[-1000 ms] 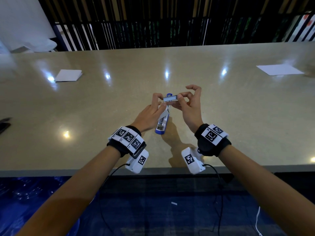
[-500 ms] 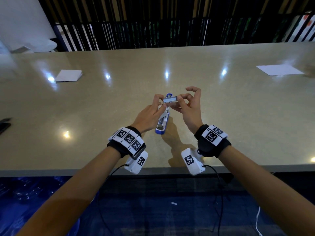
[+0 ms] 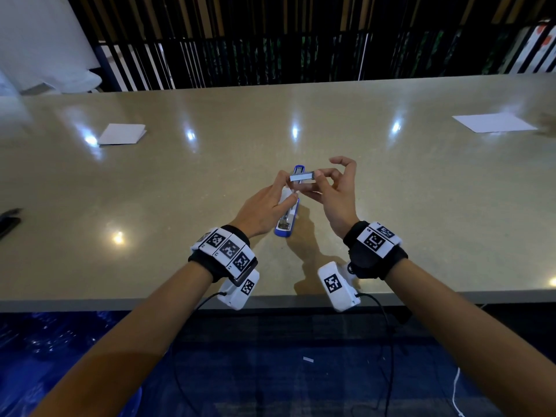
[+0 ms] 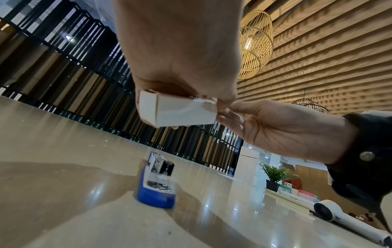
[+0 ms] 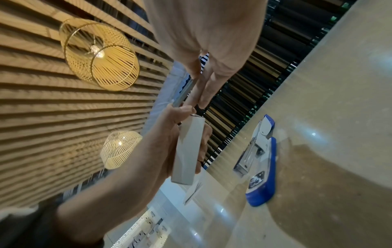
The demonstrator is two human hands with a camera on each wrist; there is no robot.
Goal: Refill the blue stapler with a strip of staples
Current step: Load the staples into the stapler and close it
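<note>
The blue stapler [image 3: 284, 227] lies swung open on the beige table [image 3: 421, 206], its metal staple channel facing up [image 4: 157, 189] [image 5: 263, 167]. Just above its far half, my left hand [image 3: 287, 189] grips a small white staple box [image 4: 178, 110] [image 5: 188, 151] from above. My right hand [image 3: 323, 182] meets the box's right end, where thumb and fingers pinch a grey strip of staples [image 5: 184, 92]. In the head view, box and strip show together as one pale bar [image 3: 302, 176]. How far the strip is out of the box is hidden.
A folded white paper [image 3: 122, 133] lies at the far left and a flat sheet [image 3: 493, 121] at the far right. A dark object [image 3: 9, 221] sits at the left edge. The table's front edge [image 3: 270, 300] is under my wrists.
Both hands with the box have sunk very slightly toward the stapler. The grips look unchanged and the stapler has not moved.
</note>
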